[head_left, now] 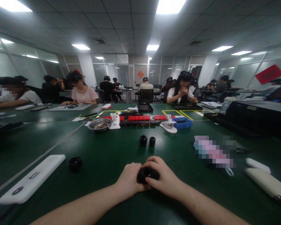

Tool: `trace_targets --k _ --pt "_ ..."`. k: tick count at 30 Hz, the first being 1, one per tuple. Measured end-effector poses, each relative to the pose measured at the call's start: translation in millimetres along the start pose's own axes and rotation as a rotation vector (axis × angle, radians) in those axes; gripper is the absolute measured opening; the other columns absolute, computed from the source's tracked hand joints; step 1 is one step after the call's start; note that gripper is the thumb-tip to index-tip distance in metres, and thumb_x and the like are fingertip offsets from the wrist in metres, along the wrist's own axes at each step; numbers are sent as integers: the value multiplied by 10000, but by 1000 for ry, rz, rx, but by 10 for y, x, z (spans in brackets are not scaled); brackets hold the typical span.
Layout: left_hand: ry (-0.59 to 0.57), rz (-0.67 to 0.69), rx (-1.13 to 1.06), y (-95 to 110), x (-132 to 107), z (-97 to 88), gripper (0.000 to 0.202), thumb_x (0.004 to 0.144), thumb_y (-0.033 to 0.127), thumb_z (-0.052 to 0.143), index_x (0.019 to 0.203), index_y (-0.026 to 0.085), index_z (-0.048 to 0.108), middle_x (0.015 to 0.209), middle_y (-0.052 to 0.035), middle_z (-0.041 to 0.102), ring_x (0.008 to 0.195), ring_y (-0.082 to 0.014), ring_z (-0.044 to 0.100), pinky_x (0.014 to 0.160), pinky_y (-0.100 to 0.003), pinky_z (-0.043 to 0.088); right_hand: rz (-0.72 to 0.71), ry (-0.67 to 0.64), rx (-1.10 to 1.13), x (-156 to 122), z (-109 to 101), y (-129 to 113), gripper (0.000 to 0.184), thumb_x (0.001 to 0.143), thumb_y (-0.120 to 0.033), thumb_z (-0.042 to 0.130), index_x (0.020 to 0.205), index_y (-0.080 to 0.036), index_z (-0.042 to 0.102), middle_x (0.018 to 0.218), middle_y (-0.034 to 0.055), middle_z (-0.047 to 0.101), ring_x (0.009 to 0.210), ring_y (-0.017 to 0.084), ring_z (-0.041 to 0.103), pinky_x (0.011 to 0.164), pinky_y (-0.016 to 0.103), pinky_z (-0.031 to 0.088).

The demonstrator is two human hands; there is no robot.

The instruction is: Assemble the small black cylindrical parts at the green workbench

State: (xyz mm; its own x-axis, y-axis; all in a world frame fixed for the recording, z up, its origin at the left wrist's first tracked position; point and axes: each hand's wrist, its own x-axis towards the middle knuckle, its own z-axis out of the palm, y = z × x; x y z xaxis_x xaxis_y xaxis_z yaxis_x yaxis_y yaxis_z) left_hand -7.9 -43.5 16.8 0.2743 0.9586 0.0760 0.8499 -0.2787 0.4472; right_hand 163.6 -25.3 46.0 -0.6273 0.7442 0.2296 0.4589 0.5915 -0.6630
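Both of my hands are closed around a glossy black round part (142, 175), low over the green table; its exact kind is unclear. My left hand (130, 176) grips it from the left side. Fingers of my right hand (162, 175) wrap over its top and right, with the thumb in front. Beyond my hands stand two similar black round parts, a larger one (143, 140) and a smaller one (152, 141). Another black ring-shaped part (75, 164) lies to the left, apart from my left hand.
A long white device (32, 178) lies at left. Farther back are a metal bowl (100, 124), red blocks (139, 118), a white stand (169, 125) and a blue bin (183, 122). A cream case (267, 182) sits at right. Several people work across the room.
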Motion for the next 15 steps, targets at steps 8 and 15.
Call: trace_targets --k 8,15 --pt "-5 -2 2 7 -1 -7 396 572 484 681 773 184 517 805 -6 559 761 -202 512 656 -287 366 45 91 0 -15 40 73 433 650 -245 640 1053 -173 499 1088 89 516 1035 244 463 908 403 369" --pt "-7 12 -29 19 -5 -27 438 594 520 661 844 184 536 843 -16 573 794 -216 516 695 -306 375 -14 2 52 -2 17 17 408 620 -94 559 1015 -193 545 1106 70 504 1070 224 452 942 375 349"
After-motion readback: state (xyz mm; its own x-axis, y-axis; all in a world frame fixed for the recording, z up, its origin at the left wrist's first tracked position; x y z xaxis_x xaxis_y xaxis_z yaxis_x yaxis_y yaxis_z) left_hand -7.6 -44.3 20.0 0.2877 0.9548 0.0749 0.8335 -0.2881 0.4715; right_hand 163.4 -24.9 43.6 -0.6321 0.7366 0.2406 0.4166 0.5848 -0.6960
